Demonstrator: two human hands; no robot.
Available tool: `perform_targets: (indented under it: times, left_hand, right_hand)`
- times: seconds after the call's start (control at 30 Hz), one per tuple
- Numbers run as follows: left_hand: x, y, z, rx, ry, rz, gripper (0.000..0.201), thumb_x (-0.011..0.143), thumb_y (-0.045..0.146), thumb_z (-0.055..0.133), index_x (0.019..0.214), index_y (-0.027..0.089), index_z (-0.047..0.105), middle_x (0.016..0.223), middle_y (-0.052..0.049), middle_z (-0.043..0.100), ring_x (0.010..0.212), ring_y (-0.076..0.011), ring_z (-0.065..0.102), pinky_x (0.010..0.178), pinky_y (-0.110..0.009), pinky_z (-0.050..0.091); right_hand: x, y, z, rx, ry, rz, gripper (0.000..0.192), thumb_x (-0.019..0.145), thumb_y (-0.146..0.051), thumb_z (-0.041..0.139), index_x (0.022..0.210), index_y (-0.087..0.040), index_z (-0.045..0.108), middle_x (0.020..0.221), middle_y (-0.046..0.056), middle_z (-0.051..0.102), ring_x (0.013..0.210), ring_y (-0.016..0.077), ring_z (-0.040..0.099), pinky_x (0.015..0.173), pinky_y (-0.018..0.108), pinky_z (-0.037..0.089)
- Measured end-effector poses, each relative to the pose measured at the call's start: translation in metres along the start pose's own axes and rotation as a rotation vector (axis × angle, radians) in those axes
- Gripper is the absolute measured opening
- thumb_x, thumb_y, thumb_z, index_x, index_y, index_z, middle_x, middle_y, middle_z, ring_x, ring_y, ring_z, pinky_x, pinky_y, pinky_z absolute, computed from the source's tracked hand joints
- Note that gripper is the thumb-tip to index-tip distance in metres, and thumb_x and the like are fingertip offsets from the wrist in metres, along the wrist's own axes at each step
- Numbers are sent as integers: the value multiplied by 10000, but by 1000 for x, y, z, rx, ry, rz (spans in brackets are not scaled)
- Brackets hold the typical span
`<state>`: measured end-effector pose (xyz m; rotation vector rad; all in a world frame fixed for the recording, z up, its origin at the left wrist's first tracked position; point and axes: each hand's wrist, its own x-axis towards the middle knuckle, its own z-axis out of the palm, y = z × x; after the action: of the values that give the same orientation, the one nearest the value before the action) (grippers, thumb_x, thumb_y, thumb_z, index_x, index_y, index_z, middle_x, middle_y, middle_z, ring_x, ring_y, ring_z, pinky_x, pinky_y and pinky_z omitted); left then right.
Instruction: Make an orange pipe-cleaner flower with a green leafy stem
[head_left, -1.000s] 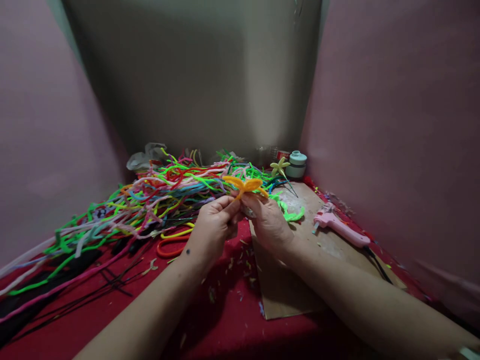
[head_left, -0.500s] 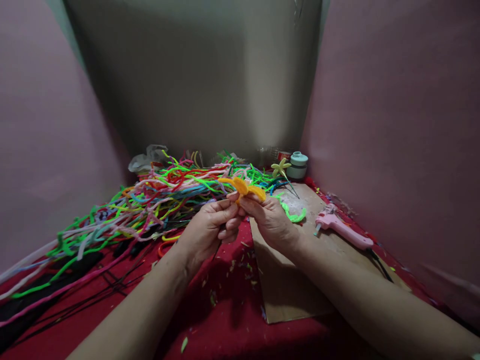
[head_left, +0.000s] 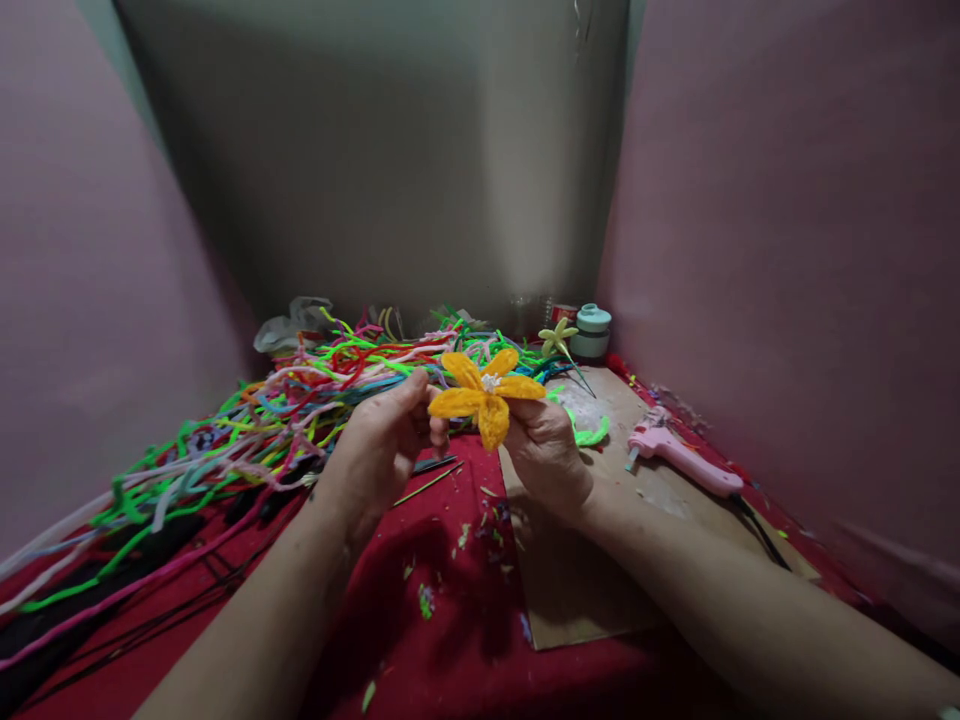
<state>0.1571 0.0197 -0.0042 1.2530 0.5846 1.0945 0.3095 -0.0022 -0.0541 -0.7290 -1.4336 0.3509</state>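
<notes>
Orange pipe-cleaner flower (head_left: 484,398) held up above red counter (head_left: 450,640), petals spread, pale centre facing camera. Left hand (head_left: 379,450) pinching flower's left petal between thumb and fingers. Right hand (head_left: 546,450) closed behind flower, gripping it from below. Pile of coloured pipe cleaners (head_left: 285,400) left of flower. Cardboard sheet (head_left: 585,570) right of flower, under right hand. Pink glue gun (head_left: 682,458) farther right on cardboard. Small pale flower (head_left: 559,338) and teal container (head_left: 592,332) beyond flower, to right.

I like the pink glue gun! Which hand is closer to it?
The right hand. It holds the fuzzy orange pipe-cleaner flower just left of the pink plastic glue gun lying on the brown cardboard sheet. The left hand is farther left, beyond the flower.
</notes>
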Motion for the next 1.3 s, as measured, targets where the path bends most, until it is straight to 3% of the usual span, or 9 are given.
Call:
perform_targets:
  times: [0.1,0.2,0.4,0.57,0.8,0.97,1.1,1.3]
  left_hand:
    - [-5,4,0,-46,-126,-73,374,713,525,635,710,151,625,569,-9,554,485,-110,485,450,-227,410]
    - [-8,0,5,61,-252,-81,398,664,516,689,690,124,629,578,-20,558,469,-96,478,439,-217,386]
    - [-12,-13,23,-51,-89,-207,304,677,318,731,589,138,503,463,66,395,364,-20,309,368,-162,247]
    - [-13,-17,27,-171,-109,-278,299,686,235,718,599,159,443,439,97,306,347,-8,199,348,-153,183]
    - [-17,-18,30,-87,-39,-206,293,680,224,724,635,173,439,430,104,303,340,-15,221,350,-163,192]
    - [-18,-8,28,26,14,-115,250,633,249,766,735,146,562,528,69,450,390,-20,340,375,-158,284]
    - [-16,-2,23,-44,-7,-139,249,690,350,708,699,145,567,555,46,486,404,-39,388,365,-165,294]
    - [-10,-4,15,-190,-62,-226,188,657,214,721,667,127,554,523,56,479,367,-18,352,346,-148,279]
  right_hand:
    - [0,3,-2,-60,35,-16,214,855,-243,528,956,-282,712,859,20,680,821,181,589,821,343,460]
    - [0,5,-5,-164,68,-27,194,859,-250,526,901,-266,715,855,30,680,796,183,568,803,348,449]
    - [-2,5,-7,-346,49,-101,198,876,-264,503,817,-239,690,834,52,658,799,195,548,796,366,424]
    - [-4,9,-4,-365,63,-115,198,871,-228,500,776,-245,672,824,49,651,787,188,550,789,361,422]
    - [-8,10,-3,-336,36,-128,136,840,-194,538,811,-235,664,813,44,651,780,187,558,772,352,441]
    - [-7,7,-1,-285,34,-85,154,864,-230,522,853,-230,676,839,41,671,798,183,575,776,350,465]
    - [-5,3,-1,-285,29,-89,186,871,-233,510,830,-230,691,823,40,683,756,174,581,748,348,479]
    - [-7,1,2,-236,49,-117,171,857,-212,525,871,-230,695,851,36,694,753,169,593,749,348,486]
